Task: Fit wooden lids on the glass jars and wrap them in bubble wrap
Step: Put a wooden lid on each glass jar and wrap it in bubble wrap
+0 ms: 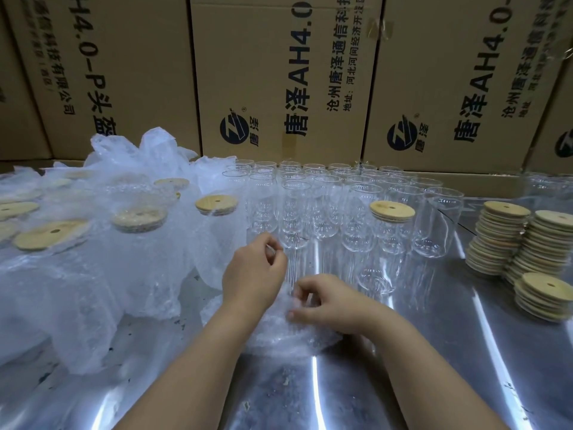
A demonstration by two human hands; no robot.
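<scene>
Item: bubble wrap [288,336], on desk [434,367] before the unlidded jars [294,209]. Left hand [254,271] and right hand [328,302] each pinch its film. Best pulled snug, edges overlapped evenly.

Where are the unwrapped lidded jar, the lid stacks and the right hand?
unwrapped lidded jar [391,235], head view, glass wall below lid.
lid stacks [548,243], head view, edge of middle stack.
right hand [328,301], head view, back of hand.

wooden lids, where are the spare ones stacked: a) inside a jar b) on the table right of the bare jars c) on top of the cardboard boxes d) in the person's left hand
b: the lid stacks stand on the table, to the right of the open jars.
</scene>
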